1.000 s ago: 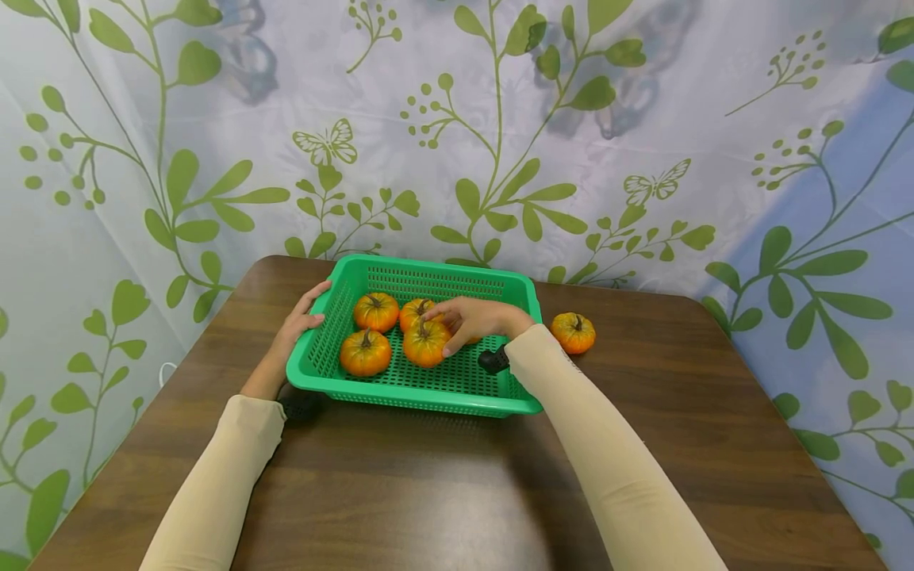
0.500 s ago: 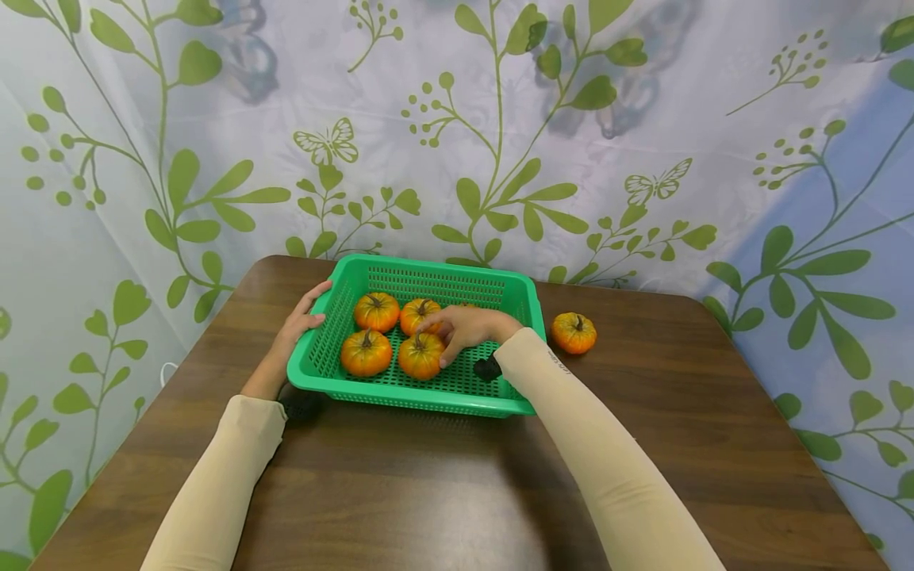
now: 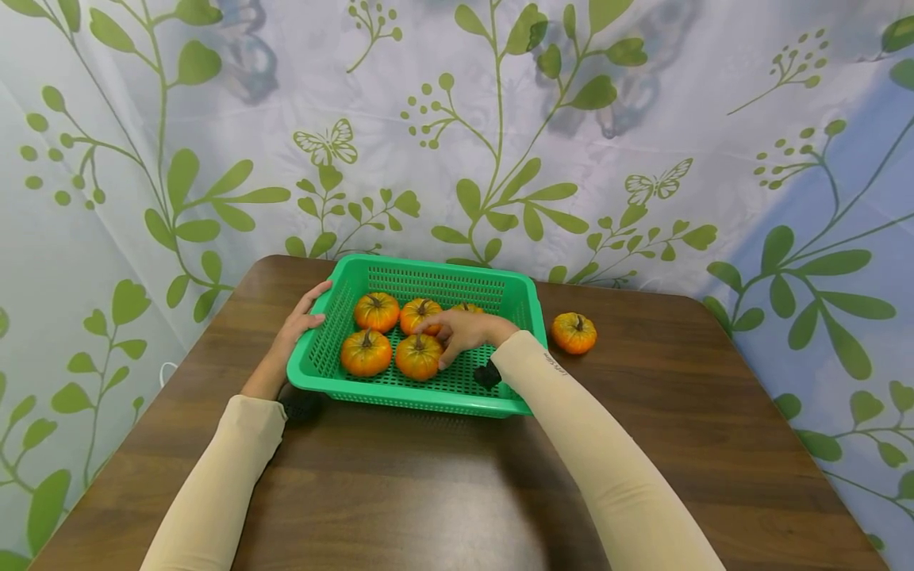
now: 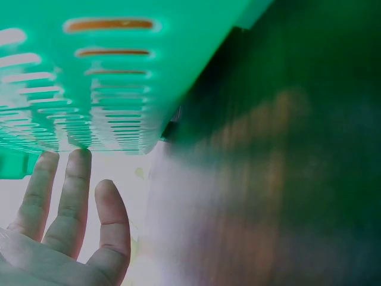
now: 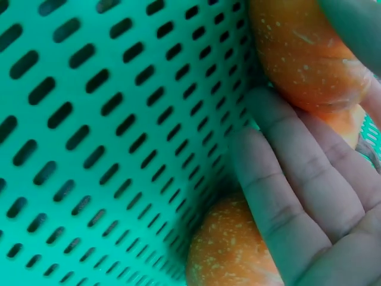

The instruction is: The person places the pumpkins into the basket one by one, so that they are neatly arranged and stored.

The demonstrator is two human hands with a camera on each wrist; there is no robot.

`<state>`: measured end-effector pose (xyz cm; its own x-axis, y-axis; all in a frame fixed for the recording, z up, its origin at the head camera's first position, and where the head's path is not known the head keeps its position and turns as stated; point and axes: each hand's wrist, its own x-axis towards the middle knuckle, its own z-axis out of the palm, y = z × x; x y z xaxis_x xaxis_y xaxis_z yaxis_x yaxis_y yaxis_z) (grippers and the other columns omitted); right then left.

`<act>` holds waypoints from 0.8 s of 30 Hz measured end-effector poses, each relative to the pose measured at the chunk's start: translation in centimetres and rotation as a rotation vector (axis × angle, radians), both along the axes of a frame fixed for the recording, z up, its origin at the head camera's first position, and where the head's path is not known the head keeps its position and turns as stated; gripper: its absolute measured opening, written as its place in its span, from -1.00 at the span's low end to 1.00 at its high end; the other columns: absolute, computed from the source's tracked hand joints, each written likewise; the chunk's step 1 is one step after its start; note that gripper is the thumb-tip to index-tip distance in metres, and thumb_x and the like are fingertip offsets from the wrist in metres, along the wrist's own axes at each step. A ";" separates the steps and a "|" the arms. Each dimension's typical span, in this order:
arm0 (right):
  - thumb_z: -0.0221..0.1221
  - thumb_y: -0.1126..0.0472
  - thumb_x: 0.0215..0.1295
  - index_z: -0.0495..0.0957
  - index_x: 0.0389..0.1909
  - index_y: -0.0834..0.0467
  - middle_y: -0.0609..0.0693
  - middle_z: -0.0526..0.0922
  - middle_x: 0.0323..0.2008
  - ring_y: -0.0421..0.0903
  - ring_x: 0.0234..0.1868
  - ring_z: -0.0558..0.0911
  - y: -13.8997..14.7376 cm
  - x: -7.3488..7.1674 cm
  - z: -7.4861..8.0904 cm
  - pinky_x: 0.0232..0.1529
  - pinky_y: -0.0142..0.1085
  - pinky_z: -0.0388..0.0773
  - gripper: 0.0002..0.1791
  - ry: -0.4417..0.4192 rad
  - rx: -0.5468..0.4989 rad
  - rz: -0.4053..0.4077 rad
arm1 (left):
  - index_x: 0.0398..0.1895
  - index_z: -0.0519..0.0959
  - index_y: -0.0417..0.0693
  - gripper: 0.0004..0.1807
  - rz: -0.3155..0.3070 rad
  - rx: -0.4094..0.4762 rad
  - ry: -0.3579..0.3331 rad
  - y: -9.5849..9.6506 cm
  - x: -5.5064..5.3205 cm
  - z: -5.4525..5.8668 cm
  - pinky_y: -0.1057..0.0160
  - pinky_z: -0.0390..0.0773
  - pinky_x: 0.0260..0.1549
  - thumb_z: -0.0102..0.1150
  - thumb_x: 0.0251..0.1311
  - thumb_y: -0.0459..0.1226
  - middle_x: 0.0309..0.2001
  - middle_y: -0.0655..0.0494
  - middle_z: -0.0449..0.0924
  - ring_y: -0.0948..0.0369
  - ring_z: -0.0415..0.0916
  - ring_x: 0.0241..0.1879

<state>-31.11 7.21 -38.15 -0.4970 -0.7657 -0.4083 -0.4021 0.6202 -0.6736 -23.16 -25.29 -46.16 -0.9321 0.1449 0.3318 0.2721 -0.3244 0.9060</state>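
A green perforated plastic basket [image 3: 421,403] holds several small orange pumpkins. My right hand [image 3: 467,330] reaches down into it and grips the front middle pumpkin [image 3: 416,361], thumb on the near side and fingers over the far side. In the right wrist view this pumpkin [image 5: 309,56] sits between thumb and fingers, and another pumpkin [image 5: 229,250] lies just behind the fingers. At the basket's left end, my left hand [image 3: 286,337] touches the rim. Its fingers [image 4: 74,199] look straight in the left wrist view, with the tips against the basket's slotted outer wall.
Beside the held pumpkin lie a front left pumpkin [image 3: 366,354], a back left pumpkin [image 3: 376,312] and a back middle pumpkin [image 3: 416,312]. One pumpkin [image 3: 574,333] sits outside, right of the basket, on the brown wooden table [image 3: 428,492]. A leafy printed curtain [image 3: 400,159] hangs behind.
My right hand and the pumpkin it grips have shifted slightly left in the basket, and a back right pumpkin shows more behind the hand. The left hand has stayed put.
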 end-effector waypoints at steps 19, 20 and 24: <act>0.42 0.40 0.39 0.35 0.62 0.05 0.20 0.19 0.66 0.25 0.55 0.37 -0.4 0.2 -0.2 0.34 -0.04 0.57 -0.17 0.023 0.003 0.003 | 0.45 0.48 0.29 -0.36 0.036 -0.009 0.011 0.5 0.7 0.7 0.38 0.59 0.07 -0.22 0.44 -0.46 0.30 0.34 0.55 0.32 0.55 0.18; 0.42 0.39 0.39 0.35 0.62 0.04 0.19 0.19 0.66 0.26 0.56 0.37 -0.4 0.1 -0.2 0.35 -0.03 0.56 -0.17 0.019 0.000 0.003 | 0.47 0.47 0.26 -0.35 0.037 -0.010 0.010 0.5 0.7 0.7 0.38 0.59 0.07 -0.21 0.44 -0.46 0.30 0.34 0.54 0.32 0.55 0.18; 0.40 0.38 0.41 0.35 0.63 0.06 0.20 0.22 0.64 0.25 0.58 0.34 0.0 0.0 -0.1 0.37 -0.03 0.54 -0.19 -0.005 -0.015 0.000 | 0.51 0.43 0.21 -0.36 0.037 -0.012 0.000 0.6 0.8 0.7 0.38 0.59 0.08 -0.21 0.44 -0.44 0.30 0.33 0.54 0.32 0.55 0.19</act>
